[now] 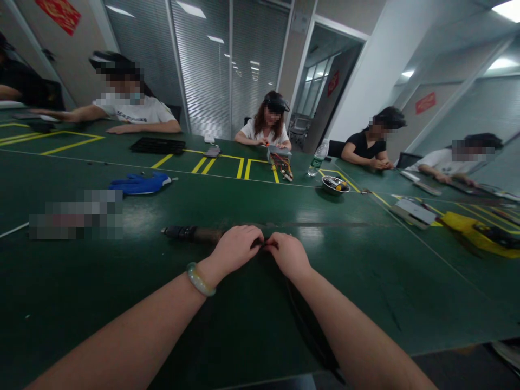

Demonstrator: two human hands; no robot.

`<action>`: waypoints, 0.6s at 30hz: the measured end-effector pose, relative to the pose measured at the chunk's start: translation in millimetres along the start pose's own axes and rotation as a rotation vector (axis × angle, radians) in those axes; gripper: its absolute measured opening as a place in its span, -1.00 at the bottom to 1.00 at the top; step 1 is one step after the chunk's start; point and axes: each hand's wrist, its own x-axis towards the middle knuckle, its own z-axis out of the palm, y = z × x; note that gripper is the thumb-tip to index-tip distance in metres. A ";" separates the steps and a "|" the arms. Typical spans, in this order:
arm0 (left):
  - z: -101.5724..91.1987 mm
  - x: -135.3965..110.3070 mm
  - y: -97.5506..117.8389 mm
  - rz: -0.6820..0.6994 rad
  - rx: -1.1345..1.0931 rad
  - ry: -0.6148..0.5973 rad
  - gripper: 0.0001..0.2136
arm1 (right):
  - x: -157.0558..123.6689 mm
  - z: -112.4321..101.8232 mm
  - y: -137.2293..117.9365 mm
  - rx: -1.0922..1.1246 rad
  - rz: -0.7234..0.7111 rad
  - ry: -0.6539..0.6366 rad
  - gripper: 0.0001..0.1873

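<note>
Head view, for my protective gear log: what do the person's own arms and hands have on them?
The bare left hand and bare right hand wear no gloves. The bare left forearm has a smooth, pale green translucent bangle, possibly jade, at the wrist. The bare right forearm shows no band, and no sleeves are visible.

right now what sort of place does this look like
Probably an electronics assembly workshop or training room. A long green work table is marked out with yellow lines, and there's a bundle of coloured wires and a blue work glove on it.
</note>
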 end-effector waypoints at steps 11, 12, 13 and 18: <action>-0.7 0.1 -1.2 0.016 -0.022 0.000 -0.94 | -3.8 1.7 -2.9 0.166 0.080 0.088 -0.93; -1.2 0.1 -0.8 0.019 -0.023 -0.001 -0.93 | -4.1 1.0 -3.2 0.184 0.091 0.096 -0.93; -1.7 0.0 -0.2 0.020 -0.023 0.000 -0.92 | -4.4 0.4 -3.4 0.196 0.096 0.104 -0.94; -3.3 0.5 3.7 -0.014 -0.019 0.010 -0.91 | -4.6 -0.2 -3.0 0.271 0.118 0.103 -0.97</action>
